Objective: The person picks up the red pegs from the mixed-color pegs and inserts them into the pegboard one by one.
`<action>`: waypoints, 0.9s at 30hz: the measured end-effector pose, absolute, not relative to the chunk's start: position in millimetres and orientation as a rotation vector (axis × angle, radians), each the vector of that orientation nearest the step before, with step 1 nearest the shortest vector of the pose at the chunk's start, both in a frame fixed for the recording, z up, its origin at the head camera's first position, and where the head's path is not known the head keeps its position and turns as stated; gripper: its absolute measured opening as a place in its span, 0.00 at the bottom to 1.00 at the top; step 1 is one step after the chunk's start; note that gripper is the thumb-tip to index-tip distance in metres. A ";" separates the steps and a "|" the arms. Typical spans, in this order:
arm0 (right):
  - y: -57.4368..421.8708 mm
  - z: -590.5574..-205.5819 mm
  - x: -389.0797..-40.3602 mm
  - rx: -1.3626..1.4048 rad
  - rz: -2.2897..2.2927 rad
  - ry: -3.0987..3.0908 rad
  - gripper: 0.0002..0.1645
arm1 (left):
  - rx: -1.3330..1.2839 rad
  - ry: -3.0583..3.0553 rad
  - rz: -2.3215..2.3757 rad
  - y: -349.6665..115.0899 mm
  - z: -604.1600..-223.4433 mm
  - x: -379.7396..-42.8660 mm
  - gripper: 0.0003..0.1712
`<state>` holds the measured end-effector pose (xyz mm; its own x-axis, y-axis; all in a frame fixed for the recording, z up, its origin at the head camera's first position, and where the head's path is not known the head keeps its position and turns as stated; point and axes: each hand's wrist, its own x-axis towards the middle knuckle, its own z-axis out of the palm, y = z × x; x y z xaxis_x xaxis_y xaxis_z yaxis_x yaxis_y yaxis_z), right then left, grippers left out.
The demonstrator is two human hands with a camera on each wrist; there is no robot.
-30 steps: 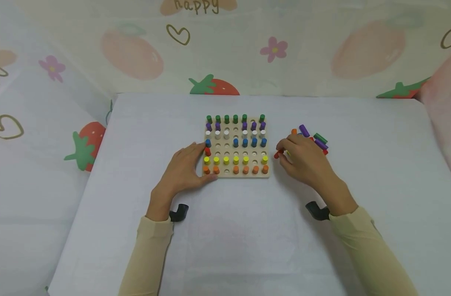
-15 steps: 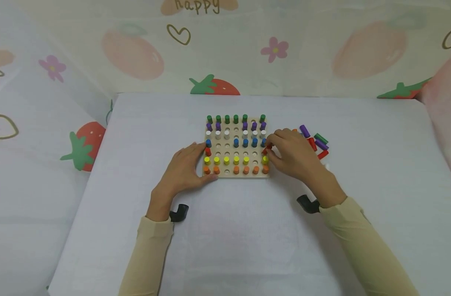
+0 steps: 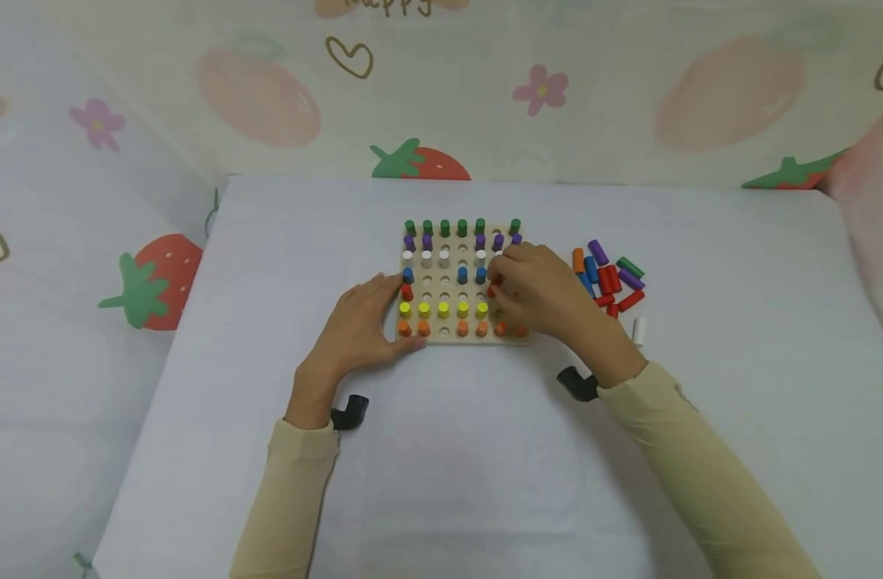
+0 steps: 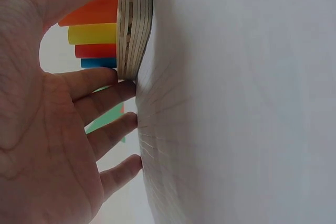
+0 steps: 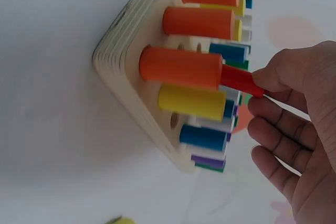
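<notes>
Pinches a slim red cylindrical peg [image 5: 241,78] near its upper end between thumb and forefinger of the right hand [image 3: 537,288], with the remaining fingers loosely bent and carrying nothing. Holds it over the right-hand part of a flat, pale, layered-wood pegboard [image 5: 142,96], at the fingertips and to the left of the palm, much nearer to the right hand than to the left hand [image 3: 362,322]. Points the peg's long axis down toward the board's face, seemingly a little tilted against a standing orange cylindrical peg [image 5: 181,67] (judging by the right wrist view, with the lower end out of sight behind it). Cannot tell, therefore, contact or no contact with any hole beneath. Turns, by judgement, on just that: axis and hole in line, less on reach. Rests the left hand, with fingers extended and gripping nothing, against the board's left edge. Off to the right, on a white cloth-covered table [image 3: 456,450], a loose heap of coloured cylindrical pegs [image 3: 605,281].
</notes>
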<state>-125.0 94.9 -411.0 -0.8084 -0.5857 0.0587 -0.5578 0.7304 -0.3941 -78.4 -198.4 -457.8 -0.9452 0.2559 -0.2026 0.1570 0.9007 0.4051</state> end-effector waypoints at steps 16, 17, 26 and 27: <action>61.4 -410.5 -132.0 -1.079 -0.557 2.795 0.10 | 0.317 2.818 0.576 -198.0 -455.9 -77.6 0.61; 59.3 -410.3 -132.1 -1.087 -0.557 2.791 0.10 | 0.318 2.819 0.577 -198.1 -456.3 -77.6 0.61; 40.5 -405.6 -134.7 -1.159 -0.551 2.753 0.09 | 0.325 2.825 0.581 -198.8 -457.9 -77.7 0.61; 37.9 -405.2 -135.0 -1.165 -0.546 2.743 0.09 | 0.324 2.826 0.579 -199.3 -457.7 -77.7 0.61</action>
